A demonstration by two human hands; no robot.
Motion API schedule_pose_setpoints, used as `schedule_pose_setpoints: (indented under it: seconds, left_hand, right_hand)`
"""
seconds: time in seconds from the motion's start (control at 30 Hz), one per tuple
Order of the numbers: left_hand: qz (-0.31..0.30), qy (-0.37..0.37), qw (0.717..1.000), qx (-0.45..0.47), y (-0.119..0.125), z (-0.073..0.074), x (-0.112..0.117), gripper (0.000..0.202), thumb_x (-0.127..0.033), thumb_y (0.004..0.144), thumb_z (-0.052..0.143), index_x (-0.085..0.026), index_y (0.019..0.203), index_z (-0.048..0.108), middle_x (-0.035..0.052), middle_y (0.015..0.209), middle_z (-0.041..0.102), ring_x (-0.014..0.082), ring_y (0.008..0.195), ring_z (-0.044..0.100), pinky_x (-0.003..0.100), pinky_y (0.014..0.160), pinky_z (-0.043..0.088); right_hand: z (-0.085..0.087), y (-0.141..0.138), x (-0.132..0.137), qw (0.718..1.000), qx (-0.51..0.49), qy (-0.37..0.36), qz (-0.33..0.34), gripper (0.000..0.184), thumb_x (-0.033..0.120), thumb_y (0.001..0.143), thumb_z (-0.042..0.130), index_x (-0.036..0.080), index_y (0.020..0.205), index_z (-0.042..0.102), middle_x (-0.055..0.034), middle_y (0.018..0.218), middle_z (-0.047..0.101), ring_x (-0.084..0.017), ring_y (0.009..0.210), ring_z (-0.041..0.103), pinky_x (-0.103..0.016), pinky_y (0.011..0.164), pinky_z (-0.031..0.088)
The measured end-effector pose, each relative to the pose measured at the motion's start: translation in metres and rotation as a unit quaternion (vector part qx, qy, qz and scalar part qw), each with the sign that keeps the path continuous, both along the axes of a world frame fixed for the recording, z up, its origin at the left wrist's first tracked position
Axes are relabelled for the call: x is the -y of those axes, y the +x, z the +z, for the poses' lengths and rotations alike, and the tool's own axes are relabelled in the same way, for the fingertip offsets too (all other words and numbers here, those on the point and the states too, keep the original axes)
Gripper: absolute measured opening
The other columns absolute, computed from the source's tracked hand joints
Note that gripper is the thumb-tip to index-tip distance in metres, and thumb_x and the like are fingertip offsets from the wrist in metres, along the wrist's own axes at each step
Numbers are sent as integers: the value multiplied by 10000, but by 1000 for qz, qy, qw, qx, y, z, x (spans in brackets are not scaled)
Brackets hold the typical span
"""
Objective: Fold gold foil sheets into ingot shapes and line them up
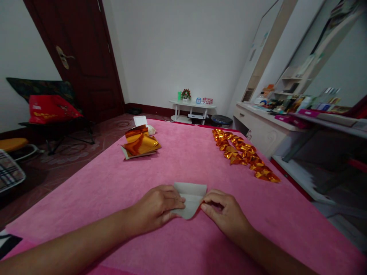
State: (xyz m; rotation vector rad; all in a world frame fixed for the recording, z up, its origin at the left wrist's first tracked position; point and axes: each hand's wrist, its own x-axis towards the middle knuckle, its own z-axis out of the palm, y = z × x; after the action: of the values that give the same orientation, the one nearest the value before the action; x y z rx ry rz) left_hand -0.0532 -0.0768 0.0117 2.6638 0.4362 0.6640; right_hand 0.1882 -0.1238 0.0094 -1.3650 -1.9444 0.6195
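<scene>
A small pale grey sheet of paper (189,199) lies on the pink cloth in front of me, its near edge bowed and its far edge creased up. My left hand (160,204) is closed on the paper's left side, fingers over the top and thumb by the near edge. At the right edge, my right hand (222,210) pinches the paper between thumb and fingers, where a reddish underside shows. Beyond on the left is a loose stack of gold foil paper sheets (140,145). Several folded gold foil pieces (241,151) lie in rows on the right.
A pink cloth (114,191) covers the table. A white item (140,120) sits behind the foil stack. To the right stands a cluttered white dresser (258,122). A chair with a red bag (53,109) stands left, and a small white table (193,105) by the wall.
</scene>
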Motion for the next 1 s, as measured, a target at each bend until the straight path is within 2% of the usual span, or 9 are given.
schedule_pose_setpoints:
  seconds: [0.13,0.27,0.4,0.53,0.7,0.87,0.93,1.0]
  left_hand:
    - [23,-76,996,37,5,-1,-2,225,-301,915,491,-174,974,667,57,862,688,162,823,607,298,814,449]
    - [66,-126,988,66,8,-1,-4,345,-316,935,433,-147,745,666,40,679,643,142,700,590,266,720,453]
    - [131,-171,974,70,11,-2,-6,301,-302,893,500,-144,716,685,42,682,651,136,666,588,235,637,445]
    - [195,-205,957,66,12,-5,-9,189,-265,810,603,-143,697,691,33,682,655,121,623,576,215,586,423]
    - [223,-215,948,73,12,-15,-14,155,-272,755,651,-149,661,661,13,660,648,110,588,560,198,542,393]
    - [253,-203,945,38,13,-16,-15,171,-292,724,683,-158,644,613,-4,658,620,108,569,533,200,514,362]
    - [267,-162,950,24,13,-13,-14,144,-279,699,703,-171,701,608,-9,698,615,118,607,536,209,540,367]
    - [290,-124,949,21,12,-10,-12,243,-277,655,736,-193,842,605,-6,780,621,139,674,550,219,572,376]
  right_hand:
    - [-1,-3,-1,999,-4,-19,-32,242,249,807,552,184,575,572,-2,652,576,-130,615,529,-229,571,383]
    - [-4,-3,-4,997,14,-22,-68,287,254,801,526,185,523,501,15,584,519,-115,556,478,-222,528,344]
    - [-7,-6,-6,992,26,-29,-118,249,234,721,572,188,489,492,31,523,488,-105,503,439,-219,487,311]
    - [-7,-8,-9,990,11,-45,-134,179,214,666,584,193,495,534,22,528,547,-118,511,479,-223,496,330]
    - [-6,-8,-11,986,6,-76,-151,151,216,635,599,198,496,545,12,531,569,-129,509,495,-234,497,342]
    - [-5,-7,-10,988,6,-60,-143,201,190,619,623,200,465,493,3,598,553,-130,555,504,-236,521,363]
    - [-5,-7,-9,988,11,-57,-144,215,180,620,631,199,471,476,0,644,547,-131,581,513,-237,539,378]
    - [-5,-7,-9,985,15,-61,-162,137,172,610,649,203,568,522,3,689,556,-130,586,512,-240,549,384]
